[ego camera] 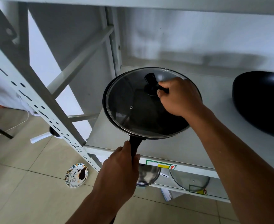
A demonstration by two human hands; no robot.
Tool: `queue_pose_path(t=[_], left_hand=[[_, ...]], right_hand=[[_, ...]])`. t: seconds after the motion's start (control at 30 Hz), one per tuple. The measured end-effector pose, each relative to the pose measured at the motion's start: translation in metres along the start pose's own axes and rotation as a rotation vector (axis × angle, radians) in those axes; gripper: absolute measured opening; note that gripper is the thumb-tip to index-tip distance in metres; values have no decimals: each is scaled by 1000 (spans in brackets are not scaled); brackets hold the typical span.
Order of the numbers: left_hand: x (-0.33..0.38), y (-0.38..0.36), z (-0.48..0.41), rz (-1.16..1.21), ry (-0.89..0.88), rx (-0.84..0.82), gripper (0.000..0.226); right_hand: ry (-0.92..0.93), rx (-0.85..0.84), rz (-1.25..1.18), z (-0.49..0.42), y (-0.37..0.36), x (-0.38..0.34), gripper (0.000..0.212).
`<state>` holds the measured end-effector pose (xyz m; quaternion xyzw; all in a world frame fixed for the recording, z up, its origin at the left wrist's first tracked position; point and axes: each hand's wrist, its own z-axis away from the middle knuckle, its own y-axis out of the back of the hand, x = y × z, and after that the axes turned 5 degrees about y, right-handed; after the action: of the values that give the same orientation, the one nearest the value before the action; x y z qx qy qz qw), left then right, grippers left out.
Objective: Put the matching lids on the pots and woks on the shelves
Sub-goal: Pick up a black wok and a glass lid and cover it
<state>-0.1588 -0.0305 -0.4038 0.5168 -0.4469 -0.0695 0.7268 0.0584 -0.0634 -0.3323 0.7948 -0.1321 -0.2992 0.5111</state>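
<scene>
A black wok with a long black handle (134,147) sits on the white shelf (173,147). A round glass lid (126,109) with a metal rim and black knob (150,83) rests on it, covering the wok. My left hand (120,168) grips the wok's handle at the shelf's front edge. My right hand (180,96) holds the lid's knob from the right. A second black wok (260,102) without a lid lies at the right of the same shelf.
On the lower shelf lie a steel lid (147,175) and a glass lid (191,181). A patterned plate (76,175) lies on the tiled floor. A white-handled pan (41,137) shows behind the perforated shelf upright (36,101) at left.
</scene>
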Motion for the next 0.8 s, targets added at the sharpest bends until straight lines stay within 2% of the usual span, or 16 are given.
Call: queue_pose_path(t=[0.8], left_hand=[[-5, -3, -17, 52, 19, 2, 16]], right_hand=[[-18, -59, -109, -20, -11, 13, 41]])
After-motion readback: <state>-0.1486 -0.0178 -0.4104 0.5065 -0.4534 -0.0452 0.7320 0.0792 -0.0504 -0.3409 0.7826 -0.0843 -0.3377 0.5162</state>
